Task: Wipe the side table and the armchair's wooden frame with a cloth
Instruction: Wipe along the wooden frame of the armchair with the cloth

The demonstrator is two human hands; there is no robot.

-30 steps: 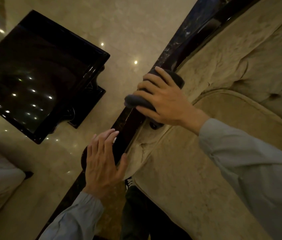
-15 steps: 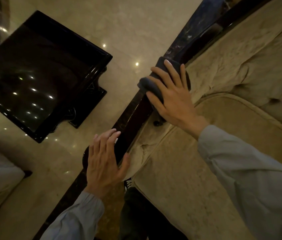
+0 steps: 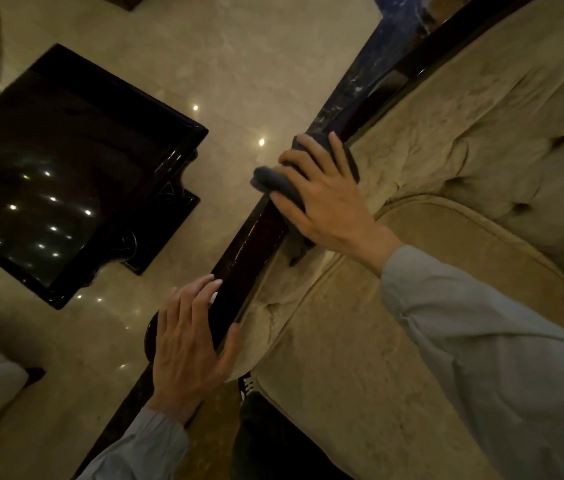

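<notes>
the beige armchair (image 3: pixel 429 237) is filling the right half of the view, its dark wooden frame (image 3: pixel 249 251) running diagonally along the arm; the glossy black side table (image 3: pixel 66 161) is standing well apart to the left on the pale polished floor (image 3: pixel 239 64); the right hand (image 3: pixel 325 199) is lying flat, fingers spread, pressing the grey cloth (image 3: pixel 275 185) onto the frame; the left hand (image 3: pixel 187 344) is resting open, fingers spread, on the frame's lower end.
</notes>
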